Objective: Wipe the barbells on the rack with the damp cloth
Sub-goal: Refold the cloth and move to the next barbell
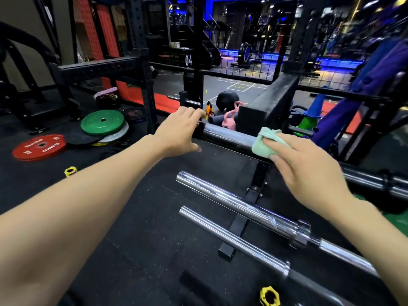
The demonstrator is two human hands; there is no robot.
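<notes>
Nearest the camera, at the bottom edge, a yellow collar lies on the black rubber floor. Just beyond it two chrome barbells rest on the low rack, the lower barbell and the middle barbell, both untouched by either hand at this moment. Their long axes run from free sleeve ends at centre-left down toward the near right, roughly parallel to each other.

Farther up, the top barbell lies along the same diagonal, its far-left end at the black upright bracket. The right hand presses the pale green cloth onto this bar's sleeve, fingers laid over the cloth and curled partly round it. The left hand reaches to the bar's end at the bracket, fingers curled over it, seemingly steadying the bar; how firmly it grips cannot be told.

To wipe well, I judge the cloth should wrap as far round the sleeve as it can and slide along the bar's length, with the left hand keeping the bar from rolling.

Far left on the floor lie a red plate and a green plate
</notes>
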